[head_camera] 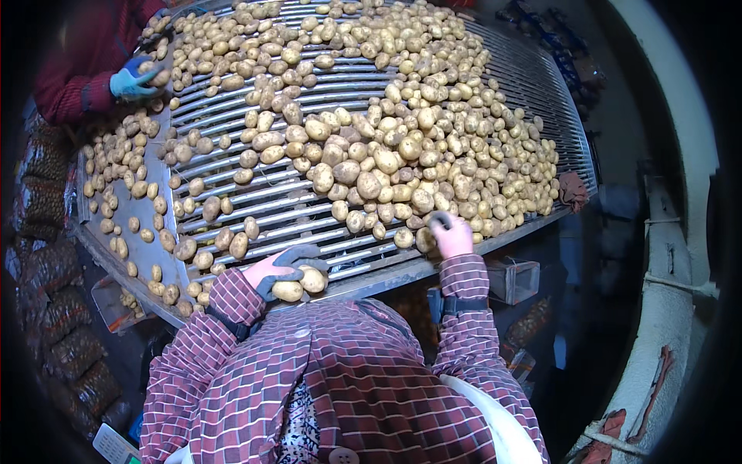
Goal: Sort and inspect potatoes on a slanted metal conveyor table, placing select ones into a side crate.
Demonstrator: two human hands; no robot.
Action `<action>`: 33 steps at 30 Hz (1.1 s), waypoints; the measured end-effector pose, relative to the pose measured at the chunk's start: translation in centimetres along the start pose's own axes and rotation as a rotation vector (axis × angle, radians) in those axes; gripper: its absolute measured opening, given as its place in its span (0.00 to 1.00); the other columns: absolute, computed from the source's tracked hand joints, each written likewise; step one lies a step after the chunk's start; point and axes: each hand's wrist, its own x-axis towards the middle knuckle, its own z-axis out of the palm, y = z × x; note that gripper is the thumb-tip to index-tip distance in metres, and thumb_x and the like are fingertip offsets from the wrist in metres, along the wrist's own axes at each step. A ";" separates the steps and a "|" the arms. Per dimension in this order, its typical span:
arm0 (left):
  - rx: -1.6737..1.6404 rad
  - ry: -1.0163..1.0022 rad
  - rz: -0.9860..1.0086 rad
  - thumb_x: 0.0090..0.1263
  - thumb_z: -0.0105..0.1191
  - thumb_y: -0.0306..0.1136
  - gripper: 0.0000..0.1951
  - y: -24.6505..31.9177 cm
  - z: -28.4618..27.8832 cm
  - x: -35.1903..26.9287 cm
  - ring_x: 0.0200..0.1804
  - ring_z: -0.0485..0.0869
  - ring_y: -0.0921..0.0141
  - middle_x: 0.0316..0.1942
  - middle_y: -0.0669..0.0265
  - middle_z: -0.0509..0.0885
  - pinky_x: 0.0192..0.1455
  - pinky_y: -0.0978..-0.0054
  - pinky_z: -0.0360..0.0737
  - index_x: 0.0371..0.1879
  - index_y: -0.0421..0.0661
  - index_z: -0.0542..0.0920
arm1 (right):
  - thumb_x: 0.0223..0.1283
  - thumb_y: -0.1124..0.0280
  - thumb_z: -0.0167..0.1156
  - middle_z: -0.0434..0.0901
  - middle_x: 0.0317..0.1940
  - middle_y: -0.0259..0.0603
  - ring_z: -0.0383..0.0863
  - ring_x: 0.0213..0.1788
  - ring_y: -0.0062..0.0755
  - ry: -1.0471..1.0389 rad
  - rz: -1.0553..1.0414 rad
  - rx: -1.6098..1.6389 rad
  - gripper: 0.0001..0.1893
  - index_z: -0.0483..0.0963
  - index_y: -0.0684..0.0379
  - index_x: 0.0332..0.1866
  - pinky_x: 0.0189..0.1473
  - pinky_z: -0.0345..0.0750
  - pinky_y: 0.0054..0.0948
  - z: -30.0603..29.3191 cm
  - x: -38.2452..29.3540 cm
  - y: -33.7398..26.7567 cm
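My left hand, in a grey-palmed work glove, curls around two potatoes, a pale one and a second beside it, at the near edge of the slatted metal sorting table. Farther right, my right hand is bent over the table's front rim, its dark-gloved fingertips pointing at the potato heap. A potato lies right against its left side; whether the fingers grip it is hidden. Loose potatoes are scattered over the bars left of my hands.
A co-worker's gloved hand holds potatoes at the upper left. Small potatoes lie on a flat metal side tray. Filled net sacks are stacked at left. A clear crate sits below the right edge; a whitish pipe stands beyond.
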 end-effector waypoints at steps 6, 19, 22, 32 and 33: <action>-0.209 -0.052 -0.097 0.70 0.51 0.41 0.27 0.3 -0.1 -0.3 0.58 0.77 0.63 0.56 0.52 0.76 0.58 0.67 0.77 0.63 0.40 0.63 | 0.47 0.53 0.66 0.77 0.50 0.44 0.77 0.53 0.45 -0.105 -0.045 -0.668 0.26 0.75 0.53 0.51 0.50 0.76 0.41 6.7 -3.0 -1.7; 0.854 -0.173 0.222 0.66 0.58 0.34 0.25 2.7 1.9 0.0 0.60 0.75 0.66 0.55 0.57 0.78 0.64 0.66 0.71 0.61 0.43 0.68 | 0.47 0.60 0.65 0.75 0.44 0.42 0.72 0.52 0.43 0.117 -0.335 -0.980 0.25 0.73 0.51 0.55 0.49 0.74 0.40 4.1 4.3 -1.0; 0.753 -0.053 0.094 0.73 0.47 0.42 0.18 3.0 2.6 -1.3 0.56 0.77 0.66 0.51 0.58 0.80 0.64 0.67 0.68 0.51 0.41 0.77 | 0.50 0.65 0.64 0.77 0.47 0.44 0.74 0.53 0.41 -0.011 -0.379 -0.699 0.23 0.74 0.54 0.55 0.56 0.73 0.38 4.4 3.3 -2.6; 0.103 0.292 -0.074 0.77 0.29 0.44 0.25 -0.4 1.4 -4.3 0.52 0.79 0.68 0.51 0.61 0.80 0.60 0.71 0.72 0.52 0.40 0.77 | 0.57 0.59 0.62 0.77 0.44 0.49 0.81 0.46 0.41 -0.174 -0.206 0.026 0.20 0.74 0.63 0.48 0.48 0.79 0.36 3.7 4.4 -9.0; 0.141 0.274 -0.073 0.78 0.26 0.47 0.27 0.1 1.7 -4.2 0.52 0.78 0.68 0.50 0.61 0.80 0.60 0.71 0.73 0.53 0.40 0.77 | 0.54 0.53 0.63 0.75 0.49 0.51 0.79 0.50 0.43 -0.124 -0.232 -0.288 0.28 0.71 0.62 0.54 0.52 0.78 0.36 5.4 4.2 -9.6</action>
